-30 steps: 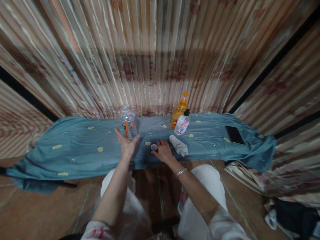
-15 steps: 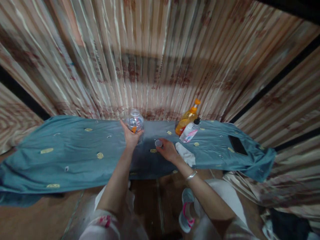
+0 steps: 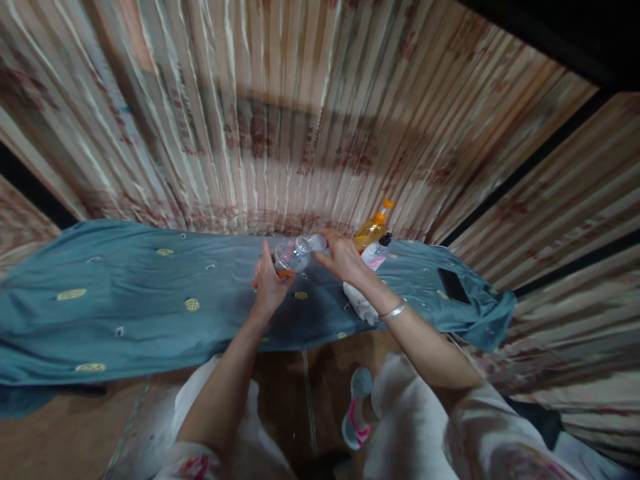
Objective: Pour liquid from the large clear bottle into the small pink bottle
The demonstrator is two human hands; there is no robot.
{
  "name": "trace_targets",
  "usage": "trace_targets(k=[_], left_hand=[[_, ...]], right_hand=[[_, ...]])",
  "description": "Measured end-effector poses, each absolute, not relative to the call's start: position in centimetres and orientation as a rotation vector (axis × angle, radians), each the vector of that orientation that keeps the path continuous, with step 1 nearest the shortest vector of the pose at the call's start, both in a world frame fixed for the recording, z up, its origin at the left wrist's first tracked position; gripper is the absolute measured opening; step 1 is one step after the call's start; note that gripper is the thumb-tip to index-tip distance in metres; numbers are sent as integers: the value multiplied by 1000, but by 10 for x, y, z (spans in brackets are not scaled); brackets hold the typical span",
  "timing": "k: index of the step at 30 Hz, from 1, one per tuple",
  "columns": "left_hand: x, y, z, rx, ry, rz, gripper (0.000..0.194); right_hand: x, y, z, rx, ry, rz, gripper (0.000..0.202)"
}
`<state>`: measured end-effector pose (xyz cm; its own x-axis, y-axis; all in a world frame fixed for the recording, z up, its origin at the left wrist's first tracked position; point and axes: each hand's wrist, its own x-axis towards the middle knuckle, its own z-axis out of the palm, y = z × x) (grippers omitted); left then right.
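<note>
My left hand (image 3: pixel 273 280) is wrapped round a clear plastic bottle (image 3: pixel 289 257) with an orange mark on its side. The bottle tilts to the right, its open neck pointing at my right hand (image 3: pixel 341 256). Between the thumb and fingers of that hand is a whitish, see-through cap (image 3: pixel 318 243), held right by the bottle's mouth. Whether cap and mouth touch, I cannot tell. Just beyond my right hand stand an orange pump bottle (image 3: pixel 371 231) and a white bottle with a black top (image 3: pixel 376 252), both partly hidden by the hand.
A crumpled white cloth (image 3: pixel 361 305) lies under my right wrist, near the front edge. A black phone (image 3: pixel 454 286) rests at the right on the blue-green tablecloth (image 3: pixel 150 293). A pleated curtain (image 3: pixel 280 133) hangs close behind the table.
The bottle has gone from upright to tilted rightward in my left hand. My right hand has lifted the cap from low over the table up to the bottle's mouth. The view has shifted slightly.
</note>
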<state>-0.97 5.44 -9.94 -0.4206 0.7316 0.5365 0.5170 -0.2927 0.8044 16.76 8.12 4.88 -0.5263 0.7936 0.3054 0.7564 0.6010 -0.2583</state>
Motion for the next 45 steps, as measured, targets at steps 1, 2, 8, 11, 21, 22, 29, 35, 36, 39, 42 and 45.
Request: trace_targets(k=[1, 2, 8, 11, 21, 22, 29, 35, 36, 39, 42, 45], left_hand=[[-7, 52, -100, 1602, 1767, 1774, 115], [-5, 49, -100, 1621, 1782, 1752, 114], [2, 41, -100, 1808, 1888, 1578, 110], [1, 37, -101, 1853, 1925, 1524, 105], [-6, 30, -106, 2064, 2054, 1346, 97], [-7, 30, -106, 2074, 2053, 1335, 97], [-6, 26, -104, 2085, 2038, 1265, 94], [-3, 25, -101, 2087, 2067, 1185, 94], [-2, 25, -100, 2091, 2082, 1165, 94], [0, 24, -99, 2103, 2101, 1124, 92], [1, 23, -98, 2098, 2087, 1134, 91], [1, 23, -97, 2093, 2079, 1143, 89]], right_hand=[[171, 79, 49, -1206, -2481, 112, 51], [174, 77, 49, -1174, -2517, 98, 52], [197, 72, 45, -1043, -2623, 123, 49], [206, 75, 43, -932, -2636, 190, 47], [216, 78, 24, -703, -2618, 218, 39], [216, 78, 23, -692, -2625, 202, 39], [216, 79, 17, -713, -2649, 207, 38], [217, 77, 18, -838, -2642, 279, 37], [216, 77, 18, -875, -2643, 294, 36], [216, 75, 20, -989, -2644, 340, 34], [214, 76, 19, -1064, -2619, 398, 31], [211, 77, 16, -1116, -2563, 478, 21]])
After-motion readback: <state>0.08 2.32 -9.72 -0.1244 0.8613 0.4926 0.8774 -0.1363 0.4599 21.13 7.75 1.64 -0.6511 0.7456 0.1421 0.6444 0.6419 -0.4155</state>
